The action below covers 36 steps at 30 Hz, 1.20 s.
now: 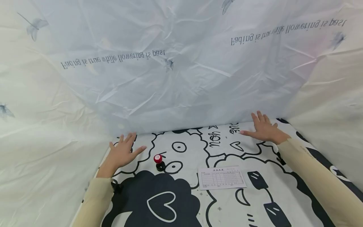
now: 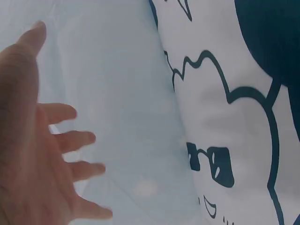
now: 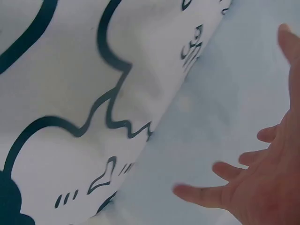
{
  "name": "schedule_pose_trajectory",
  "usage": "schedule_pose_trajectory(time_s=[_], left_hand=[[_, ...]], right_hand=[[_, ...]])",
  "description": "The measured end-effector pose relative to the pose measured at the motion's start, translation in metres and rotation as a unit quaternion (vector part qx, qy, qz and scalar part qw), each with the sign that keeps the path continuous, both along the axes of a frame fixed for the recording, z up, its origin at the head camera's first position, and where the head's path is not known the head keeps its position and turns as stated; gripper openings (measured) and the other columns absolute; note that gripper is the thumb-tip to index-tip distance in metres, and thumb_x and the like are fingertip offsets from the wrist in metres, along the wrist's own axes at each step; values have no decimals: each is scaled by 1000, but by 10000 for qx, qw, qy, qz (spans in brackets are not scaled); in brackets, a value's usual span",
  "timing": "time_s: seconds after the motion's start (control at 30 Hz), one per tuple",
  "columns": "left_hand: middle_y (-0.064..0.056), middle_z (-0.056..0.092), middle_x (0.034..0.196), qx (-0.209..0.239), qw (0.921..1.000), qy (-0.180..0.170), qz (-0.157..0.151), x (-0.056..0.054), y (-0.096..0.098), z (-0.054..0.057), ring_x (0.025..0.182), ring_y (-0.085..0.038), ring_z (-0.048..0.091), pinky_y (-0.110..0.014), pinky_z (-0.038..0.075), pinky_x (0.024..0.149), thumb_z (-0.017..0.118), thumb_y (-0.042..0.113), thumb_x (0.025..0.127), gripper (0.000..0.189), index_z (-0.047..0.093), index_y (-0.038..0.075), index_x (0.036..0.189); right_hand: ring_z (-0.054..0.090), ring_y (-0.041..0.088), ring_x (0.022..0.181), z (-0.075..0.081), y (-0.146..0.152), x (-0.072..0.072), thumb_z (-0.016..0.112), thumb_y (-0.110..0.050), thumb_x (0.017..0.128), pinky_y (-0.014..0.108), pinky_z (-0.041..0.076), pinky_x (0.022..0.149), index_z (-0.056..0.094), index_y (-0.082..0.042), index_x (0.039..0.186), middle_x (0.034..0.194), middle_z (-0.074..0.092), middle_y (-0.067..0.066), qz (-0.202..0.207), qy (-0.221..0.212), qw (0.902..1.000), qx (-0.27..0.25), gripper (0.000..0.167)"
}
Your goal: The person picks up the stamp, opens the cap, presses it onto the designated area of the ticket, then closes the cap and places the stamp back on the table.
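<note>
My left hand (image 1: 122,153) is at the far left part of the table, fingers spread and nothing held. At the far right, my right hand (image 1: 263,127) is likewise spread, thumb pointing inward. Between them, nearer the left hand, stands a small stamp (image 1: 158,159) with a red knob and black base. A printed paper form (image 1: 222,178) with a ruled table lies flat, right of the stamp. Both wrist views show the empty hands with separated fingers, the left hand (image 2: 51,154) and the right hand (image 3: 262,173), in front of pale sheeting.
The cloth (image 1: 181,157) on the table is white with black cartoon drawings. A pale curtain (image 1: 181,88) with printed lettering rises along the back edge, and more sheeting (image 1: 37,157) hangs at both sides. Dark straps sit around the wrists.
</note>
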<state>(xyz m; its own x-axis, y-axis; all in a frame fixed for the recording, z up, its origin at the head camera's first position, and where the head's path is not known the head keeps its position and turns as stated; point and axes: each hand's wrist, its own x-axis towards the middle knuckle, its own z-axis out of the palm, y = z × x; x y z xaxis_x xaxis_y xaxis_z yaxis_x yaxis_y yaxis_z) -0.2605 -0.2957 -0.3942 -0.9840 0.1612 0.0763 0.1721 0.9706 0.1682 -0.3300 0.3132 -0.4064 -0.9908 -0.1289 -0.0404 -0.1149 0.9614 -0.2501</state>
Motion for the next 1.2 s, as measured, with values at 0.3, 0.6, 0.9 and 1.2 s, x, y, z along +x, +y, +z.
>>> schedule_pose_trajectory(time_s=[0.3,0.6,0.9,1.2], left_hand=[[-19,66,142,741,9955,395,-450,15,16,-1,127,-41,64,-63,52,101,59,64,100,74,57,9,150],[-4,69,106,1510,9814,176,-1169,27,38,-6,95,-22,68,-34,59,80,80,36,94,43,73,11,127],[-2,71,114,1031,9813,-278,-1602,27,56,-18,99,-19,68,-31,59,80,83,42,90,50,71,12,128],[-6,70,124,841,9840,-285,-1542,25,64,-27,97,-13,66,-36,58,81,83,40,91,51,69,10,131]], right_hand=[[31,69,141,6,-16,11,63,-56,100,78,36,109,19,17,158,160,13,49,432,230,9988,-67,103],[62,51,115,4,-36,30,65,-52,101,63,54,90,36,14,153,146,34,46,696,164,9970,-309,89],[67,36,103,5,-61,48,68,-41,101,44,57,75,46,8,150,148,38,40,954,177,9919,-825,73],[69,27,102,5,-90,60,69,-38,102,38,57,77,59,3,139,144,49,31,1364,177,9840,-1137,57]])
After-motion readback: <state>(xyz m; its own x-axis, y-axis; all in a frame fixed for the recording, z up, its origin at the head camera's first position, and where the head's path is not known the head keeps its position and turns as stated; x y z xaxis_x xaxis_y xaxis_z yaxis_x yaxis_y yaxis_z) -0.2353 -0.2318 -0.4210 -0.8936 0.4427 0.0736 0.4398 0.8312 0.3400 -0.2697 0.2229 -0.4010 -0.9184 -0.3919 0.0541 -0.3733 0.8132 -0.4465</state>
